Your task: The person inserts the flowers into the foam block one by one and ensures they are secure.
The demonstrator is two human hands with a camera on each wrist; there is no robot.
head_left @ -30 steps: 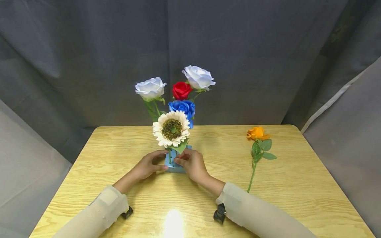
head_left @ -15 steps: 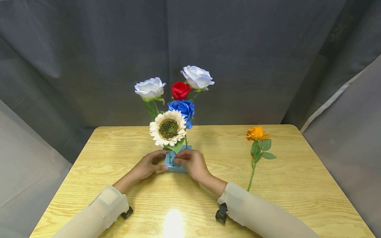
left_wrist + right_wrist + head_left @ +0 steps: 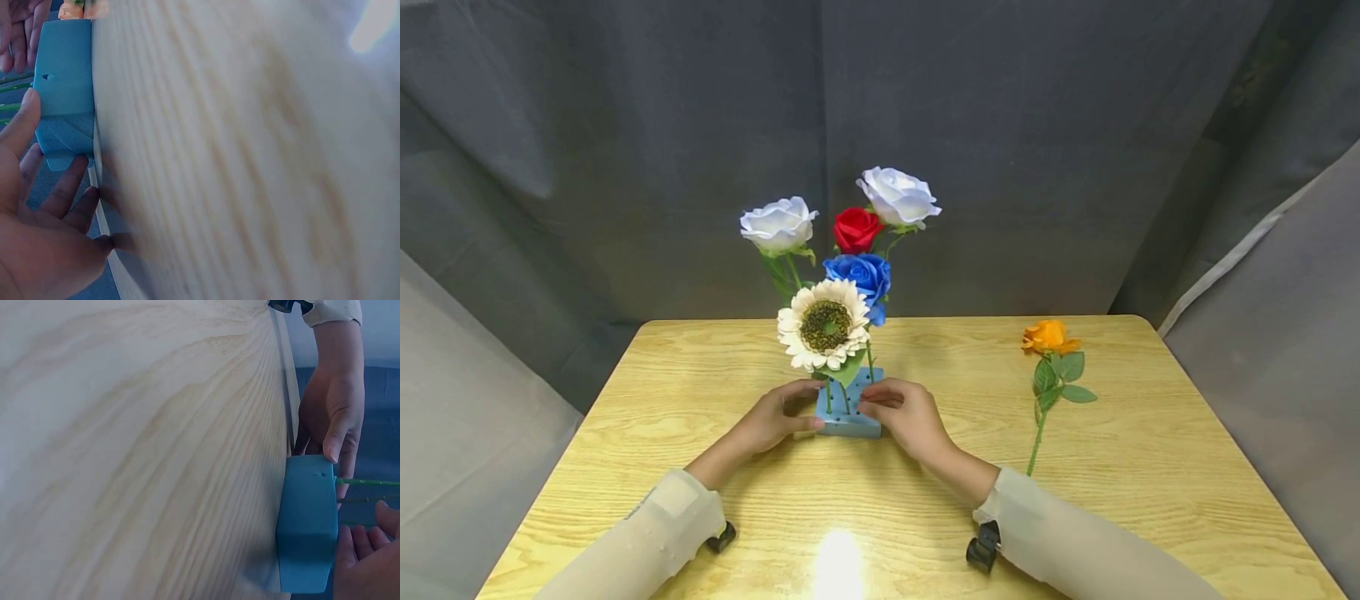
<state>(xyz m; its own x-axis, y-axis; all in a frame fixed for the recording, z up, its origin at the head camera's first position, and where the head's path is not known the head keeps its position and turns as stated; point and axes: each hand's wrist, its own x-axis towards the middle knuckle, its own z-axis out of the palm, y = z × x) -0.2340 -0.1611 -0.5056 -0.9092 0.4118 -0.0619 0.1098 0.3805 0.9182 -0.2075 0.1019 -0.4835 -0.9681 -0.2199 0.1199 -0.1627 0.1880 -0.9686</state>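
A light-blue block with holes (image 3: 850, 429) stands on the table, with flower stems upright in it. My left hand (image 3: 767, 421) holds its left end, thumb at the front corner and fingers behind. The left wrist view shows the thumb and fingertips against the block (image 3: 65, 75). My right hand (image 3: 912, 417) is at the right end with fingers loosely bent, no stem between them. A cream sunflower (image 3: 825, 327) leans forward over the block. Behind it rise a blue rose (image 3: 861, 275), a red rose (image 3: 857, 230) and two white roses (image 3: 778, 225).
An orange rose (image 3: 1049, 336) with green leaves lies on the wooden table (image 3: 700, 350), to the right of the block. Dark grey curtains (image 3: 1000, 150) hang behind the table and at both sides.
The sunflower head has shifted slightly left. My right hand has let go of its stem and drawn back to the right. The left hand has stayed at the block.
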